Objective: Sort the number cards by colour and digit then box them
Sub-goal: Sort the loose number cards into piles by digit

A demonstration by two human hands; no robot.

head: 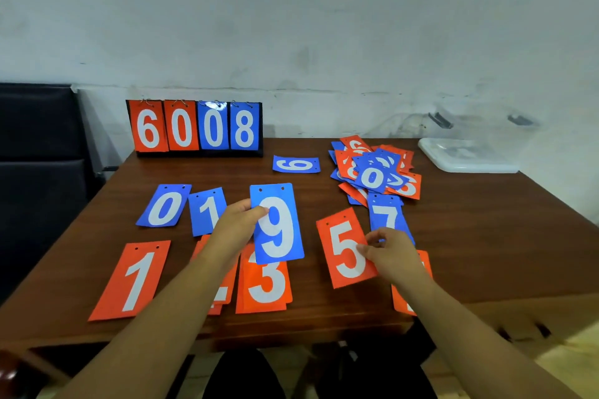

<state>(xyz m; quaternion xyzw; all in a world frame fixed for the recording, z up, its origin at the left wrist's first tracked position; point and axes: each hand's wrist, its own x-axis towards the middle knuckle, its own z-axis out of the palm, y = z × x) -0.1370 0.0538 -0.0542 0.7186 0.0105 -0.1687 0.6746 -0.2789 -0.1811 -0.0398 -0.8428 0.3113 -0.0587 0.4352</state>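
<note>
Left hand [235, 223] pinches the blue 9 [278, 227] by its edge, raised over the red 3 [267, 285], seemingly seeking its blue-row slot, while right hand [392, 253] pinches the red 5 [343, 249] flat on the table [486, 236], probably straightening it.

A dark brown wooden table [479, 236] with a glossy grained top fills the middle of the view. At its far left corner a black-based flip scoreboard [194, 126] stands upright, with two orange leaves and two blue leaves hung on metal rings, reading 6, 0, 0, 8. Behind the table rises a scuffed, stained whitish plaster wall [324, 26]. A black padded chair [39, 146] sits left of the table, close to the wall. A strip of pale yellowish floor [577, 363] shows at lower right
</note>
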